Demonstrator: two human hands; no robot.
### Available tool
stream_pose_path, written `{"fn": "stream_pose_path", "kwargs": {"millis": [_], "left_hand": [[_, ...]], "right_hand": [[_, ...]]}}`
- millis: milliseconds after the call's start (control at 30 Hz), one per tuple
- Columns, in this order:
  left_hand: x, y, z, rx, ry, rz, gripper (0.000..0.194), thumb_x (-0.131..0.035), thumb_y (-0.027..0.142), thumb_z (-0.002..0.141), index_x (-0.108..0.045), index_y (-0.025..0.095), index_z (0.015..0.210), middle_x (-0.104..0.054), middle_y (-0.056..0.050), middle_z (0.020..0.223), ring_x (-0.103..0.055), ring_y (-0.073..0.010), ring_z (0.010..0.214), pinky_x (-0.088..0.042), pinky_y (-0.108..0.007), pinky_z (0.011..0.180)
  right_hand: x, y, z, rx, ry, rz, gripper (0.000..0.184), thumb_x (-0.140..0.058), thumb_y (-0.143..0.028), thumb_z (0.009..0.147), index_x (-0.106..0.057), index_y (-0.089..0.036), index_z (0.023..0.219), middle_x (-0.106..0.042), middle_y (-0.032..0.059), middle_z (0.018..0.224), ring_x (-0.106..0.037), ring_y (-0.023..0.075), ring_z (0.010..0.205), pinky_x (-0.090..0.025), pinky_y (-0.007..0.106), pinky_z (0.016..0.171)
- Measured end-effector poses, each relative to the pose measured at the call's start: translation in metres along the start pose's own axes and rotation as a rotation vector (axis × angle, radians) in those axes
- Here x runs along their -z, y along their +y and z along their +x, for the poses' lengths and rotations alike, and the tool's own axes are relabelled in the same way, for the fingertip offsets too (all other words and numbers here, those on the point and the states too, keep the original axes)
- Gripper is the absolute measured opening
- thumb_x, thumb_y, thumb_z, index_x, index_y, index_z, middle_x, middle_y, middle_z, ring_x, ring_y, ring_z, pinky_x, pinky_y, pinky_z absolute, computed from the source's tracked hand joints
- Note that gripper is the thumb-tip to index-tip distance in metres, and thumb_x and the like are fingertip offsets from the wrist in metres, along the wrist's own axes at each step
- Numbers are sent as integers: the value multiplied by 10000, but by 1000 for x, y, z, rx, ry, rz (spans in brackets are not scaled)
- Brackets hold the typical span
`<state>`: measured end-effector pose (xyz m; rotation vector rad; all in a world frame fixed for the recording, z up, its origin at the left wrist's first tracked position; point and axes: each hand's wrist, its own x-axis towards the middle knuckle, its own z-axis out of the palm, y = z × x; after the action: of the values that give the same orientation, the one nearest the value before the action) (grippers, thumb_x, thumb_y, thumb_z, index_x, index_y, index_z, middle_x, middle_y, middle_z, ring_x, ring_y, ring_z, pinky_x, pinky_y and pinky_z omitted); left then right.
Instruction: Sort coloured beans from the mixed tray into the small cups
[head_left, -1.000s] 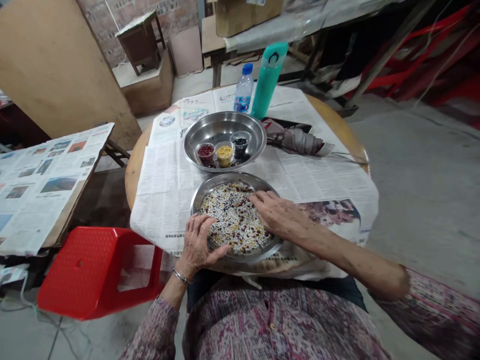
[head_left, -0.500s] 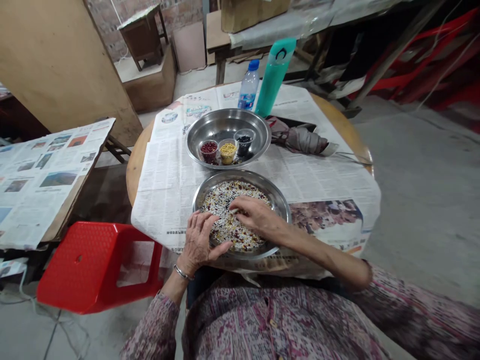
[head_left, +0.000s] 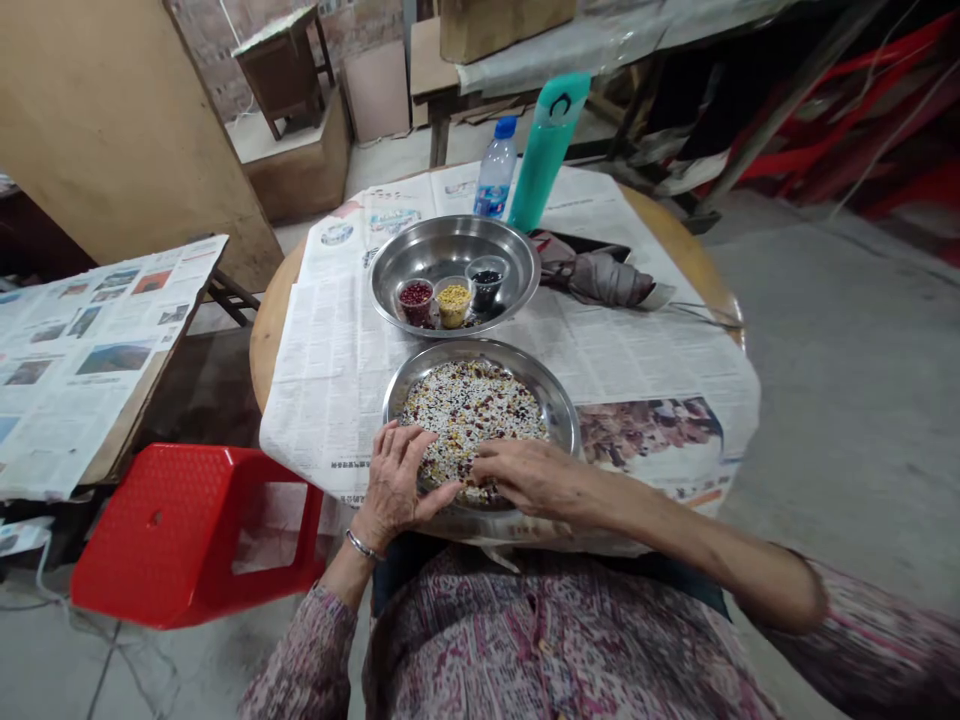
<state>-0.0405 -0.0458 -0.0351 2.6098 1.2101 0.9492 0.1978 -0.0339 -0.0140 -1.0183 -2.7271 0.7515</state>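
A shallow steel basin [head_left: 559, 400] in front of me holds a layer of white grains mixed with red, yellow and black beans [head_left: 472, 410]. My left hand [head_left: 397, 475] lies over the basin's near left rim, fingers spread and thumb apart. Over the near right part of the grains is my right hand [head_left: 529, 478], its fingers bent and pressed together with the tips down at the beans; what is between them is hidden. Behind stands a deeper steel basin [head_left: 450, 240] with three clear cups: red beans [head_left: 415, 297], yellow beans [head_left: 454, 300] and black beans [head_left: 486, 280].
A round table [head_left: 330, 400] under newspaper carries both basins. At its back stand a water bottle [head_left: 496, 170] and a teal flask [head_left: 547, 155], with a folded umbrella [head_left: 600, 277] to the right. A red stool [head_left: 165, 530] and a newspaper-covered table [head_left: 90, 370] are on the left.
My right hand has moved down toward the near side of the basin and slightly right, uncovering the grains in the middle. The left hand has stayed on the rim.
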Motion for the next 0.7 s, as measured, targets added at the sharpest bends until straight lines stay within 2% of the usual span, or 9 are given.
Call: {"fn": "stream_pose_path", "kwargs": {"millis": [67, 167, 267, 367, 433, 533, 700], "left_hand": [[0, 0, 0, -4, 1, 3, 500, -610, 505, 873, -509, 169, 1231, -602, -127, 1161, -568, -273, 1126, -394, -515, 1078], [1, 1, 0, -1, 5, 5, 497, -619, 508, 871, -516, 169, 1220, -607, -126, 1159, -569, -270, 1123, -389, -508, 1082], [1, 1, 0, 8, 4, 4, 502, -618, 514, 870, -516, 172, 1223, -607, -128, 1167, -573, -271, 1119, -388, -506, 1081], [0, 0, 0, 14, -6, -1, 514, -612, 519, 869, -506, 180, 1240, -605, -129, 1175, -573, -274, 1127, -384, -508, 1083], [0, 0, 0, 12, -7, -4, 520, -618, 518, 865, -498, 184, 1246, -602, -127, 1179, -569, -275, 1136, -381, -509, 1087], [0, 0, 0, 5, 8, -1, 547, -626, 502, 864, -471, 182, 1279, -585, -132, 1196, -554, -283, 1160, -386, -513, 1087], [1, 1, -1, 27, 28, -32, 608, -612, 489, 877, -419, 158, 1348, -528, -167, 1261, -503, -300, 1218, -433, -499, 1054]], "right_hand": [[-2, -1, 16, -10, 56, 51, 271, -486, -78, 859, -677, -209, 1000, -653, 61, 947, -627, 172, 854, -488, 287, 753], [1, 17, 34, -78, 270, 63, 360, -450, -82, 869, -672, -198, 1128, -650, 93, 1076, -621, 196, 991, -502, 335, 883], [7, 44, 39, -176, 456, 17, 365, -444, -115, 879, -688, -195, 1137, -652, 99, 1117, -595, 226, 1065, -483, 385, 973], [10, 60, 38, -254, 547, -48, 352, -454, -148, 885, -694, -180, 1141, -657, 114, 1115, -575, 257, 1065, -479, 436, 987], [8, 59, 41, -267, 556, -83, 346, -460, -168, 897, -680, -174, 1163, -644, 125, 1147, -551, 269, 1094, -469, 458, 996], [-2, 42, 52, -212, 507, -112, 315, -483, -212, 919, -656, -188, 1181, -623, 127, 1190, -512, 280, 1144, -453, 482, 999], [-17, 0, 58, 52, 319, -50, 286, -570, -273, 909, -637, -189, 1175, -603, 131, 1238, -496, 269, 1151, -446, 480, 970]]}}
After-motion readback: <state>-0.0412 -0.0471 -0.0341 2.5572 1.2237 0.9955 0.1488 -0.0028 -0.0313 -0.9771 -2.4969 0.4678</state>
